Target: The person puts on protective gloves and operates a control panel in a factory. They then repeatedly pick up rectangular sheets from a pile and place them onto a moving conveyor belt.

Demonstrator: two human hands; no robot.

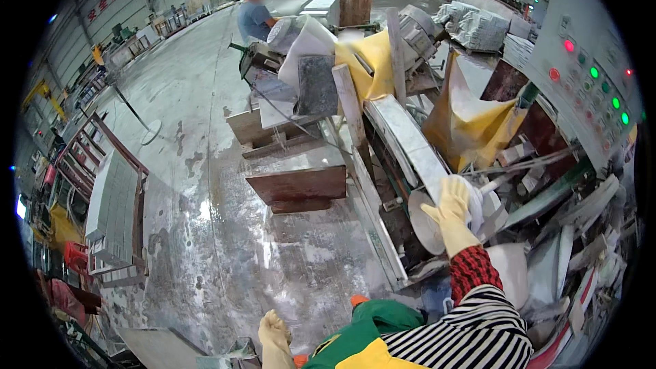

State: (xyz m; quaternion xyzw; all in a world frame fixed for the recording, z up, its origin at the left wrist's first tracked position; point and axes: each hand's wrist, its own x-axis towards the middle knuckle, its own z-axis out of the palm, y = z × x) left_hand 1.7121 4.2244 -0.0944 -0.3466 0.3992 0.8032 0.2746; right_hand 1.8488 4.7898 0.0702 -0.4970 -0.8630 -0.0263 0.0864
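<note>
My right hand (pixel 451 213), in a cream rubber glove, reaches forward with the thumb apart from the fingers. It is over the near end of a long pale strip (pixel 425 147) on the machine, holding nothing that I can see. Close to its fingers is a white rounded part (pixel 473 206), partly hidden by the glove. A pale round disc (pixel 424 224) stands just left of the wrist. My left hand (pixel 273 331), gloved the same way, hangs low near my body with its fingers curled in and nothing showing in them.
A control panel (pixel 581 72) with lit buttons rises at the right. Yellow sheeting (pixel 471 126) drapes over the machine; broken slabs (pixel 560 266) pile at the lower right. A brown-faced slab (pixel 301 188) stands ahead on wet floor. Stacked blocks (pixel 113 212) are left; a person (pixel 254 19) is beyond.
</note>
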